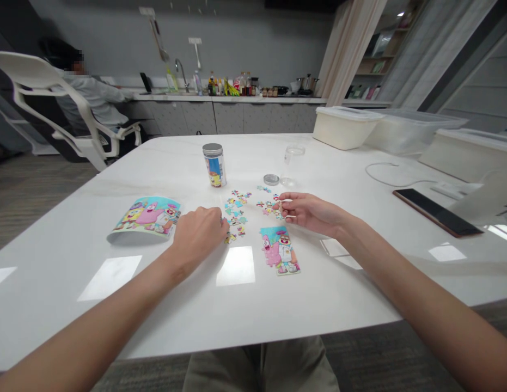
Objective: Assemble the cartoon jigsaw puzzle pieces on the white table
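Observation:
My left hand (201, 233) is closed, knuckles up, at the left edge of the loose jigsaw pieces (236, 213); its fingertips are mostly hidden, so what they hold cannot be made out. With thumb and fingers pinched, my right hand (308, 212) holds a small puzzle piece (280, 207) over the right-hand group of pieces. Nearer to me lies a partly joined jigsaw (280, 250) with a pink starfish and another cartoon figure. To the left of my left hand, a curled picture sheet (149, 218) shows similar cartoon figures.
Behind the pieces stand a lidded cartoon can (214, 166), a clear jar (293, 166) and a silver lid (272, 179). On the right are a phone (437, 211), a white cable (394, 177) and storage boxes (345, 128). A person (92, 98) sits at the far left.

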`<action>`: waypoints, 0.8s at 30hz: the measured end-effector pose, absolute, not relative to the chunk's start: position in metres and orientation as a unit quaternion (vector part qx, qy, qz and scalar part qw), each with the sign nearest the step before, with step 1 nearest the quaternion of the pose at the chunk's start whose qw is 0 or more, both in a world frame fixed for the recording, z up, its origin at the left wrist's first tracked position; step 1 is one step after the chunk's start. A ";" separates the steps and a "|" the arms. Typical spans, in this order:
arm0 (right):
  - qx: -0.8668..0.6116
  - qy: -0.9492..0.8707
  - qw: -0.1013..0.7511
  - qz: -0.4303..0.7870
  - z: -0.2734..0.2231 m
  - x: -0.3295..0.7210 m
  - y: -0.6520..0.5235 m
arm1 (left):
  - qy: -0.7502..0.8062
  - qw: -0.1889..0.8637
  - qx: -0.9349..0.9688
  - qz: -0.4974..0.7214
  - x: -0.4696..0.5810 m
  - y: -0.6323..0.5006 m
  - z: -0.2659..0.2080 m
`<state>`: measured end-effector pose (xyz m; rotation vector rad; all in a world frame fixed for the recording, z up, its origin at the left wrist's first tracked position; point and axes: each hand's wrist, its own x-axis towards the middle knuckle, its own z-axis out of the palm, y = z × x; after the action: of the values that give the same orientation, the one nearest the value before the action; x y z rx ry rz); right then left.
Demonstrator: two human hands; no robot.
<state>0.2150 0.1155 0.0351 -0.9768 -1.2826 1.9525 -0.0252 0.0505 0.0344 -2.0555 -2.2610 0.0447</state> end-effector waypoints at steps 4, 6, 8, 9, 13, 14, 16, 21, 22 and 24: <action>-0.376 -0.470 0.312 0.735 0.038 0.213 0.114 | -0.712 0.024 -0.701 0.021 -0.019 0.048 0.031; -0.383 -0.458 0.318 0.737 0.039 0.213 0.114 | -0.709 0.018 -0.705 0.017 -0.019 0.048 0.031; -0.385 -0.454 0.321 0.737 0.039 0.214 0.114 | -0.711 0.013 -0.703 0.014 -0.020 0.049 0.031; -0.383 -0.455 0.321 0.737 0.038 0.214 0.115 | -0.711 0.010 -0.703 0.014 -0.021 0.049 0.031; -0.375 -0.460 0.322 0.738 0.037 0.214 0.116 | -0.708 0.008 -0.706 0.013 -0.023 0.051 0.029; -0.374 -0.464 0.321 0.736 0.036 0.214 0.116 | -0.707 0.007 -0.707 0.012 -0.023 0.051 0.029; -0.375 -0.486 0.322 0.721 0.034 0.213 0.116 | -0.706 0.007 -0.708 0.008 -0.023 0.050 0.028; -0.475 -0.664 0.321 0.479 0.026 0.213 0.118 | -0.710 0.007 -0.704 0.006 -0.023 0.050 0.027; -0.494 -0.702 0.317 0.404 0.024 0.214 0.118 | -0.712 0.009 -0.702 0.007 -0.023 0.050 0.027; -0.505 -0.749 0.304 0.302 0.022 0.216 0.119 | -0.714 0.012 -0.700 0.009 -0.023 0.050 0.025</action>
<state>0.2160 0.1193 0.0218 -1.3381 -1.9857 0.7997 -0.0233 0.0502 0.0255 -2.1819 -2.2252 0.0286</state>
